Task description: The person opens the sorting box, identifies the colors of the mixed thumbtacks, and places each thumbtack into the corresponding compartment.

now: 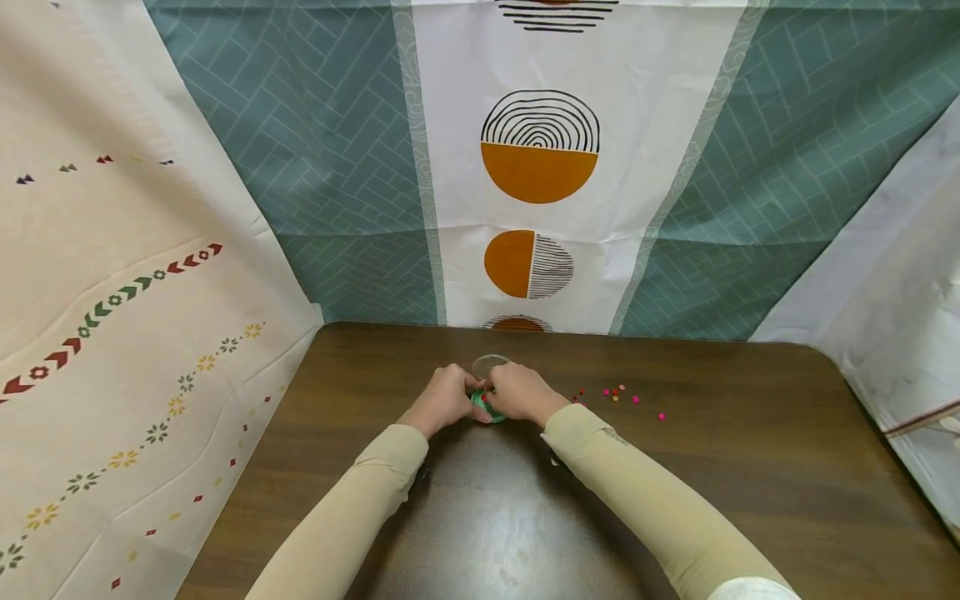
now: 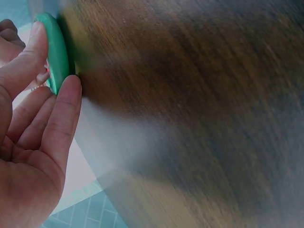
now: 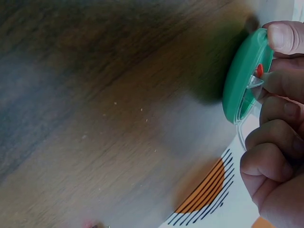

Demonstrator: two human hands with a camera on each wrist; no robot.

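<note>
A round green case (image 3: 240,76) with clear inner parts and a clear lid (image 1: 491,361) swung up behind it stands at the table's far middle. My left hand (image 1: 448,398) grips its rim, thumb on the near side and fingers around the edge. My right hand (image 1: 519,392) reaches into the case from the right, its fingers bent. One fingertip touches a clear piece (image 3: 255,82) inside, beside a small red piece (image 3: 259,70). Whether the right fingers pinch anything is hidden.
Several small pink, red and orange pieces (image 1: 635,399) lie scattered on the brown table (image 1: 480,517) to the right of my right hand. A patterned cloth (image 1: 360,167) hangs behind the table's far edge; a pale cloth (image 1: 135,333) hangs on the left.
</note>
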